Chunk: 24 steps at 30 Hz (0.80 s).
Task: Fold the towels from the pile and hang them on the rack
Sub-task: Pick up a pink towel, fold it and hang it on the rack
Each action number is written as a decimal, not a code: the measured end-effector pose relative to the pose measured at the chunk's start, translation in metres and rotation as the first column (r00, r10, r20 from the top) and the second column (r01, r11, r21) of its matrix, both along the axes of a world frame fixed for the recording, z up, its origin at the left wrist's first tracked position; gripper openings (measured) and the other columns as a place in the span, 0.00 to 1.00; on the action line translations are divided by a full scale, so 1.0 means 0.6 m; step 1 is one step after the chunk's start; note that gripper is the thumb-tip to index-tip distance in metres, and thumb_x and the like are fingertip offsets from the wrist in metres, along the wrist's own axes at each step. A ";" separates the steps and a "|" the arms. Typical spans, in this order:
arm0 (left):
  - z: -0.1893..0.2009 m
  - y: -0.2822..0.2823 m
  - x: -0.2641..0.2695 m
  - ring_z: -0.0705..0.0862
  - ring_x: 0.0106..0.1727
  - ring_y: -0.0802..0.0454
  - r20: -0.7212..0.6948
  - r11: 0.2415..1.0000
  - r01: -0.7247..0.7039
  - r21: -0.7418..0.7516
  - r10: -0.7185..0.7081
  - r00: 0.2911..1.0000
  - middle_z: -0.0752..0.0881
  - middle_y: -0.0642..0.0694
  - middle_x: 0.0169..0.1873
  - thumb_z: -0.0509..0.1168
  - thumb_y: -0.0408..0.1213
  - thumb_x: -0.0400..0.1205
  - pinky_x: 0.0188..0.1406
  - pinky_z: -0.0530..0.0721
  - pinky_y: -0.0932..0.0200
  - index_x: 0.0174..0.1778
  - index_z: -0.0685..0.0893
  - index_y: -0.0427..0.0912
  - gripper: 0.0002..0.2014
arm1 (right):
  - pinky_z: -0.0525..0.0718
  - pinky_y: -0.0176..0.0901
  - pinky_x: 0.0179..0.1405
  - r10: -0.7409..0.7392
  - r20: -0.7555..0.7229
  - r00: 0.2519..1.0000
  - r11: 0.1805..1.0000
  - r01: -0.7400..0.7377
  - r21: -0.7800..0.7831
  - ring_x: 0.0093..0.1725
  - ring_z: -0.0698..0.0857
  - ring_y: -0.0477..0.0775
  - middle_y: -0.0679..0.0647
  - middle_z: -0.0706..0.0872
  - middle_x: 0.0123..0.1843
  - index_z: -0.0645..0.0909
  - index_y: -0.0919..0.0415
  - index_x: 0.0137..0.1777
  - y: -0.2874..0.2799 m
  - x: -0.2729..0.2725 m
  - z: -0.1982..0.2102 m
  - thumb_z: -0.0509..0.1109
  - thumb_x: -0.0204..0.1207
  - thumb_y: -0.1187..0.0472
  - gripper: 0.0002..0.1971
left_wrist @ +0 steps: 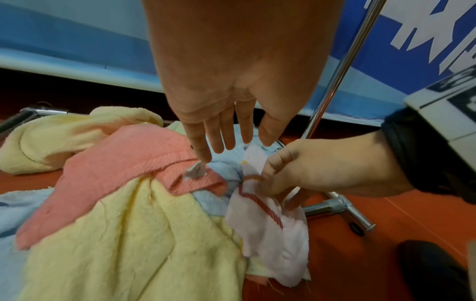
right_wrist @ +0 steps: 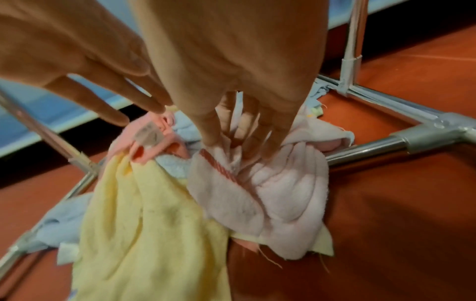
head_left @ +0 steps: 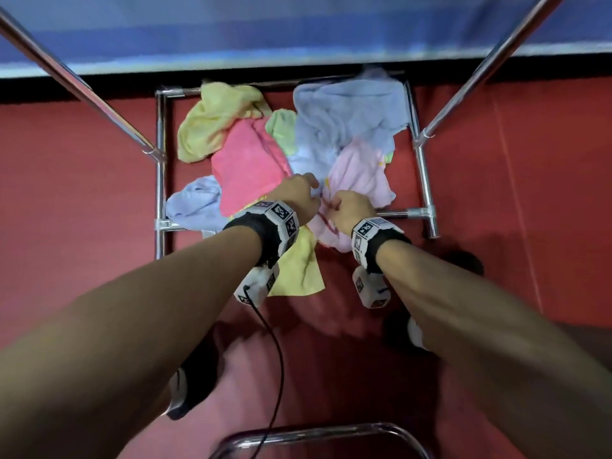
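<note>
A pile of towels lies on the red floor inside the chrome rack base [head_left: 421, 167]: a yellow towel [head_left: 212, 127], a salmon towel [head_left: 248, 167], a blue towel [head_left: 347, 117] and a pale pink towel [head_left: 361, 173]. My right hand [head_left: 334, 207] pinches the red-striped edge of the pale pink towel [left_wrist: 270, 224] between thumb and fingers [right_wrist: 213, 132]. My left hand [head_left: 308, 187] hovers just left of it with straight fingers [left_wrist: 219, 140]; one fingertip touches the label on the salmon towel [left_wrist: 128, 163]. A second yellow towel [right_wrist: 144, 234] spreads toward me under both wrists.
Two slanted chrome poles [head_left: 490, 67] [head_left: 82, 84] rise from the base's sides. A blue panel [head_left: 298, 28] stands behind the pile. My feet in dark socks [head_left: 195, 376] [head_left: 407, 329] stand on the red floor, with a cable [head_left: 278, 359] and a chrome bar [head_left: 314, 432] close to me.
</note>
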<state>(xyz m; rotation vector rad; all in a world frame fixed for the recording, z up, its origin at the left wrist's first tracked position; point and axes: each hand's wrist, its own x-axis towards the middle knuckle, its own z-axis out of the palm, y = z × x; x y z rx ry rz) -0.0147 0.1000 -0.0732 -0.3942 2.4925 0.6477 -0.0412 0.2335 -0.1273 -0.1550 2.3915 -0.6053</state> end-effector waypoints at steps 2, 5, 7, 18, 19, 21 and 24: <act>0.018 -0.003 0.004 0.83 0.65 0.39 0.033 1.000 -0.006 0.023 0.005 0.999 0.83 0.38 0.67 0.63 0.40 0.86 0.59 0.79 0.53 0.76 0.76 0.44 0.21 | 0.76 0.45 0.44 -0.047 -0.022 0.999 0.996 0.045 -0.077 0.54 0.88 0.63 0.63 0.91 0.52 0.83 0.61 0.52 -0.010 -0.001 0.020 0.68 0.86 0.54 0.10; 0.069 -0.010 0.005 0.79 0.73 0.39 0.031 0.998 -0.010 0.070 0.008 0.999 0.77 0.38 0.75 0.70 0.37 0.82 0.66 0.77 0.52 0.83 0.66 0.43 0.34 | 0.75 0.45 0.47 -0.195 -0.051 0.980 0.965 0.182 -0.187 0.60 0.86 0.65 0.66 0.88 0.60 0.78 0.66 0.65 -0.027 -0.015 0.080 0.61 0.89 0.58 0.13; 0.127 -0.007 0.006 0.78 0.74 0.38 -0.029 0.993 0.015 0.119 -0.012 1.000 0.77 0.36 0.75 0.76 0.35 0.77 0.68 0.77 0.51 0.83 0.64 0.38 0.40 | 0.80 0.49 0.55 -0.259 -0.085 0.962 0.931 0.225 -0.286 0.61 0.85 0.66 0.66 0.86 0.62 0.75 0.66 0.68 -0.040 -0.025 0.145 0.59 0.90 0.56 0.15; 0.434 -0.017 0.073 0.85 0.60 0.37 -0.438 0.991 0.057 0.124 0.003 0.899 0.89 0.37 0.57 0.63 0.49 0.81 0.51 0.74 0.54 0.59 0.87 0.43 0.18 | 0.80 0.47 0.53 -0.178 -0.348 0.921 0.867 -0.020 -0.497 0.50 0.85 0.53 0.50 0.89 0.46 0.78 0.51 0.35 -0.044 -0.015 0.513 0.74 0.76 0.33 0.23; 0.452 -0.020 0.083 0.85 0.60 0.39 -0.457 0.984 0.068 0.165 0.016 0.889 0.89 0.38 0.56 0.61 0.52 0.77 0.51 0.74 0.55 0.55 0.88 0.45 0.19 | 0.82 0.44 0.53 -0.171 -0.354 0.920 0.854 -0.040 -0.519 0.50 0.86 0.50 0.49 0.90 0.48 0.79 0.51 0.36 -0.037 -0.007 0.534 0.76 0.74 0.32 0.23; 0.476 -0.027 0.097 0.85 0.57 0.45 -0.482 0.956 0.011 0.292 0.137 0.865 0.89 0.40 0.52 0.56 0.53 0.75 0.50 0.77 0.55 0.46 0.88 0.47 0.18 | 0.81 0.36 0.46 -0.144 -0.306 0.941 0.780 -0.083 -0.621 0.44 0.86 0.43 0.47 0.88 0.45 0.83 0.54 0.42 -0.024 0.013 0.565 0.79 0.73 0.36 0.21; 0.490 -0.034 0.108 0.89 0.56 0.45 -0.475 0.839 -0.117 0.531 0.409 0.779 0.91 0.39 0.54 0.56 0.53 0.81 0.54 0.85 0.51 0.50 0.89 0.40 0.23 | 0.82 0.33 0.49 -0.030 -0.241 0.970 0.651 -0.164 -0.741 0.45 0.85 0.40 0.46 0.89 0.47 0.88 0.58 0.56 -0.012 0.048 0.570 0.81 0.76 0.48 0.16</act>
